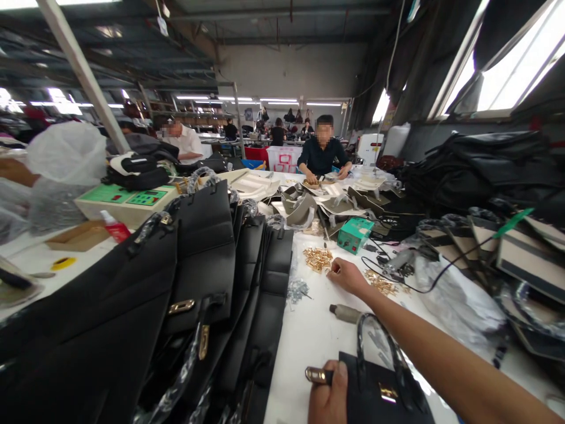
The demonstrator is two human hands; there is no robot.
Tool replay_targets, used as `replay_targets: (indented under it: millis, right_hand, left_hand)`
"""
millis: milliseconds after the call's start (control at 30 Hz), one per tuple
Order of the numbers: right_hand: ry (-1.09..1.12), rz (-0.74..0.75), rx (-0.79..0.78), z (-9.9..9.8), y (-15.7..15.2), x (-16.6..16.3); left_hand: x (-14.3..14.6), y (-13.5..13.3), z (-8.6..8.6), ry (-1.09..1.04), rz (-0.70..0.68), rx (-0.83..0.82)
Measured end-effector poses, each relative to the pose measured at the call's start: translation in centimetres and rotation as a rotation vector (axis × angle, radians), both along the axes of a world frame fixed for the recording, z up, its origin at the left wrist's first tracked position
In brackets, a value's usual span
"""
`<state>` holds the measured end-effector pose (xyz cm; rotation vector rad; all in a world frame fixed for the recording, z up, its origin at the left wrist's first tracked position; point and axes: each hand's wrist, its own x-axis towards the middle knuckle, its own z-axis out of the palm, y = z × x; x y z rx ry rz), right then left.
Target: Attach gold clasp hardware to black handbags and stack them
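Note:
At the bottom, my left hand [329,391] is closed around the edge of a black handbag [359,391] and its short strap, which ends in a gold metal plate [318,375]. The bag has a gold clasp on its front and wrapped handles. My right hand [346,275] reaches across the table with fingers pinched together, beside a pile of small gold fittings [318,259]. A gold glint shows at its fingertips, but what they hold is too small to make out. Just below my right forearm lies a grey-handled tool [345,313].
Black bags [203,253] stand in a row on the left. Small silvery pieces [298,290] and more gold fittings [382,284] lie nearby. A green box [355,235] with a cable is farther back. Another person [324,153] works across the table.

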<state>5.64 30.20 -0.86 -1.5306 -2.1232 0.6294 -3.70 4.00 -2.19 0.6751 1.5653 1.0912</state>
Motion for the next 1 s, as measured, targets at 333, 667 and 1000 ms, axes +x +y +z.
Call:
replay_targets:
  millis: [333, 667, 1000]
  right_hand:
    - [0.372, 0.084, -0.128, 8.5, -11.0, 4.8]
    - [0.342, -0.043, 0.083, 3.3, -27.9, 6.5]
    - [0.671, -0.183, -0.328, 3.6, -27.8, 5.2]
  left_hand:
    - [-0.7, -0.1, 0.8, -0.063, -0.089, 0.224]
    - [-0.1, -1.0, 1.0, 0.007, -0.017, 0.277]
    - [0.2, -1.8, 1.2, 0.007, 0.020, 0.300]
